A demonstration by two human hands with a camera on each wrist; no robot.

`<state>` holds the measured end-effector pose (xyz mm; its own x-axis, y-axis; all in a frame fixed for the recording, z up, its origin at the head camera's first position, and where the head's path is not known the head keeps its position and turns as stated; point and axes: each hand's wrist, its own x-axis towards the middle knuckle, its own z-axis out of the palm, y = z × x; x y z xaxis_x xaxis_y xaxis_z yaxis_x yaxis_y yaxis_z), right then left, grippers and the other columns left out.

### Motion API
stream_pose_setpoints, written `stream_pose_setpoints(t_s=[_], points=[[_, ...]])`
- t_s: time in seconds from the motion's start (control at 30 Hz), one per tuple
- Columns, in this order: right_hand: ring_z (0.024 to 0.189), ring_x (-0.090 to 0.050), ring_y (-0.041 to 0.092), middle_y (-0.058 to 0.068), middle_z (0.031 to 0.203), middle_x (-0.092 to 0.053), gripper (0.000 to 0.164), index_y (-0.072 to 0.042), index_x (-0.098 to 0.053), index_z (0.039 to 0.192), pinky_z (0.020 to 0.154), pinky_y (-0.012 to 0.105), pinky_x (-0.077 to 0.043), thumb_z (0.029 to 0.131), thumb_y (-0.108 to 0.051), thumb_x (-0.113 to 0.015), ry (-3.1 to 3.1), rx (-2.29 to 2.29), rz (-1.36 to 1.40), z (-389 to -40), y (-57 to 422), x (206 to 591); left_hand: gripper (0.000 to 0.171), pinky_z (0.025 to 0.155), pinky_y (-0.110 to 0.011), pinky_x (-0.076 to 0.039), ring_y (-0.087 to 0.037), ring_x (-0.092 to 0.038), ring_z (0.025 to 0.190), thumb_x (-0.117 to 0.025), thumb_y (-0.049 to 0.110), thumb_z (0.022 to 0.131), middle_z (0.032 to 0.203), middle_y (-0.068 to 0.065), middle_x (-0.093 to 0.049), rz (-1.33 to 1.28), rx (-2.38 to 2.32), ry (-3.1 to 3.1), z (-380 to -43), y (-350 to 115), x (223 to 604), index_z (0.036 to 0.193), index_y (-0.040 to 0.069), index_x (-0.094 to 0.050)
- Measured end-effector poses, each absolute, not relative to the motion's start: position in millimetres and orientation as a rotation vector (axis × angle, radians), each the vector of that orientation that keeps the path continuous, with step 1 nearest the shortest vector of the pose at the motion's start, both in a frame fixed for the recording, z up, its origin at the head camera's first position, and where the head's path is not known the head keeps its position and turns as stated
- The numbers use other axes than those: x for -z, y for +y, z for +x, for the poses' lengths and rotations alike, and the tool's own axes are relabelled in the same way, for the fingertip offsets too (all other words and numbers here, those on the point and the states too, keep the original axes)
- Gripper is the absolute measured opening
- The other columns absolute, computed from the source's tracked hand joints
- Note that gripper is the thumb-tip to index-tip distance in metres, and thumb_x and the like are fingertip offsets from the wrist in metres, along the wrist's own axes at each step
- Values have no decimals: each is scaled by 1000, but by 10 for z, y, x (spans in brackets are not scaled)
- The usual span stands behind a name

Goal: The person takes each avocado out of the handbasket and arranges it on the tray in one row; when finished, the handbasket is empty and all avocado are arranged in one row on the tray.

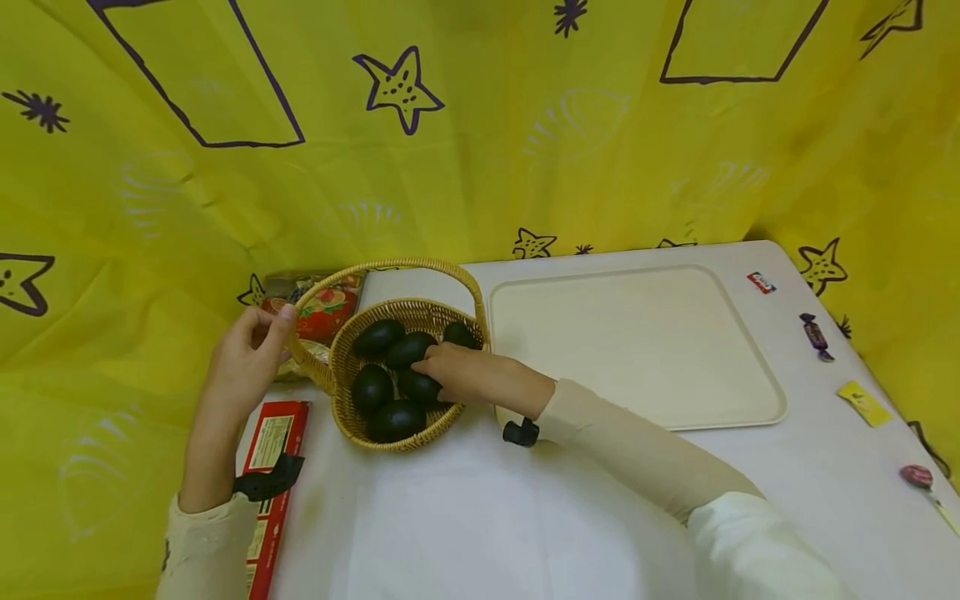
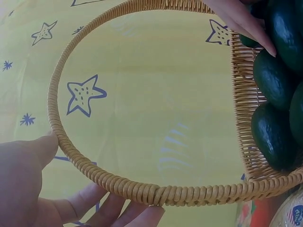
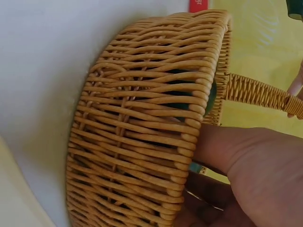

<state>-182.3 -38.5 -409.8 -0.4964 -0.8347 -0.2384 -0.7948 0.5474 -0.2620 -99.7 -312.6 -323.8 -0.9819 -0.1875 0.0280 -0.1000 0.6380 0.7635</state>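
Note:
A wicker basket [image 1: 408, 446] with a tall arched handle holds several dark green avocados [image 1: 397, 421]. My left hand [image 1: 251, 358] holds the left side of the handle [image 2: 137, 189], its thumb and fingers on either side of the woven band. My right hand [image 1: 468, 375] reaches over the basket's right rim, fingers around an avocado [image 1: 420, 388] near the middle. In the right wrist view the basket wall [image 3: 132, 127] hides most of what the right fingers [image 3: 213, 194] touch.
A cream tray [image 1: 637, 350] lies right of the basket. Candies, including a purple wrapped one [image 1: 816, 337] and a lollipop [image 1: 917, 477], line the right edge. Left are a red box [image 1: 279, 467] and food packets [image 1: 330, 312]. A yellow patterned cloth [image 1: 480, 167] hangs behind.

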Motion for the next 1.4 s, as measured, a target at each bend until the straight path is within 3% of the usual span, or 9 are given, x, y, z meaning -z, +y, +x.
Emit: stream_pose_setpoints(t_s=[0.3, 0.6, 0.77, 0.93, 1.0, 1.13, 1.23, 1.4], points=[[132, -57, 29, 13, 143, -60, 67, -9, -49, 157, 111, 32, -51, 98, -21, -78, 2453, 32, -1361, -1822, -423, 4074, 53, 78, -9, -55, -11, -59, 97, -48, 52, 110, 114, -14, -56, 255, 1269, -2744, -995, -3125, 3249, 117, 0, -54], [135, -58, 27, 7, 146, -63, 71, -22, -47, 160, 110, 38, -52, 97, -27, -80, 2451, -18, -1400, -1838, -402, 4052, 53, 77, -7, -54, -14, -59, 99, -47, 53, 110, 115, -15, -55, 257, 1263, -2757, -998, -3139, 3247, 116, 0, -53], [135, -56, 27, 9, 143, -62, 74, -18, -46, 161, 110, 34, -51, 96, -26, -81, 2446, -109, -1372, -1823, -449, 4030, 53, 76, -8, -55, -13, -60, 96, -46, 51, 111, 114, -17, -57, 230, 1235, -2772, -997, -3122, 3236, 116, -1, -54], [137, -57, 24, 7, 148, -61, 71, -12, -52, 156, 111, 33, -51, 95, -36, -80, 2479, -97, -1421, -1822, -471, 4074, 53, 77, -9, -55, -11, -61, 95, -46, 51, 111, 115, -18, -57, 224, 1240, -2770, -973, -3121, 3229, 116, -2, -54], [133, -61, 23, 7, 145, -63, 70, -10, -56, 152, 108, 32, -53, 94, -39, -81, 2496, -68, -1458, -1817, -468, 4107, 53, 76, -8, -55, -15, -63, 97, -45, 51, 111, 115, -19, -57, 228, 1236, -2775, -965, -3129, 3228, 117, -1, -53], [119, -67, 19, 5, 132, -70, 62, -10, -63, 143, 96, 31, -59, 92, -40, -83, 2518, -3, -1490, -1804, -450, 4152, 53, 74, -9, -54, -35, -68, 103, -44, 51, 111, 117, -21, -59, 221, 1191, -2795, -966, -3144, 3230, 118, 0, -53], [124, -65, 19, 6, 136, -68, 67, -10, -59, 148, 99, 34, -57, 92, -37, -84, 2498, 47, -1424, -1803, -431, 4152, 54, 73, -9, -53, -45, -68, 108, -43, 52, 111, 118, -23, -60, 214, 1175, -2803, -971, -3141, 3226, 117, 0, -53], [132, -60, 19, 6, 142, -65, 71, -11, -53, 154, 104, 37, -54, 93, -31, -83, 2449, 44, -1339, -1813, -413, 4125, 55, 72, -9, -51, -49, -68, 110, -42, 53, 111, 119, -24, -60, 213, 1173, -2813, -973, -3118, 3215, 116, -1, -53]])
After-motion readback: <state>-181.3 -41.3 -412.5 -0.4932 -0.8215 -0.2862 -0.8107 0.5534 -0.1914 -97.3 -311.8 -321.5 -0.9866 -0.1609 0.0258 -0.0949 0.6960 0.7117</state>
